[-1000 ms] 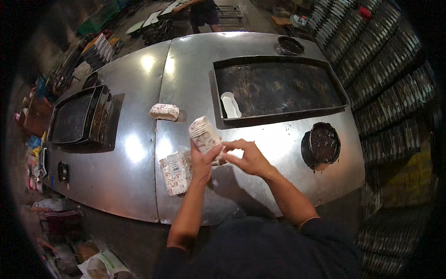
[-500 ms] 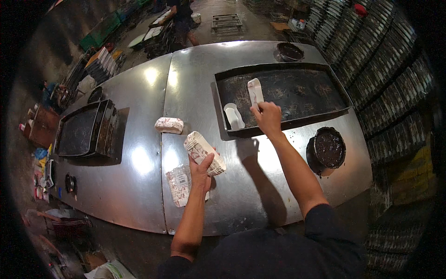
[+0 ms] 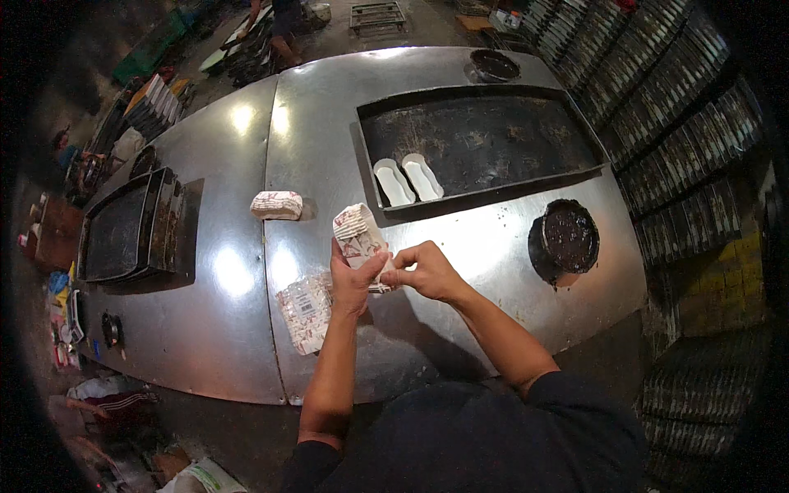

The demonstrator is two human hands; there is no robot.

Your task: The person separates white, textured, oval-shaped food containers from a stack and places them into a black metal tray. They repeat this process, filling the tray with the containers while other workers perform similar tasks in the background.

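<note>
Tbl (image 3: 205, 337): L hand (image 3: 352, 282) w/ ppr cases (image 3: 357, 226), gap to pan (image 3: 501, 131) edge.

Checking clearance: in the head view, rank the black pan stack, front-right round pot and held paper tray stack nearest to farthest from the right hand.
1. Held paper tray stack: at the right hand.
2. Front-right round pot: to the right.
3. Black pan stack: far left.
</note>
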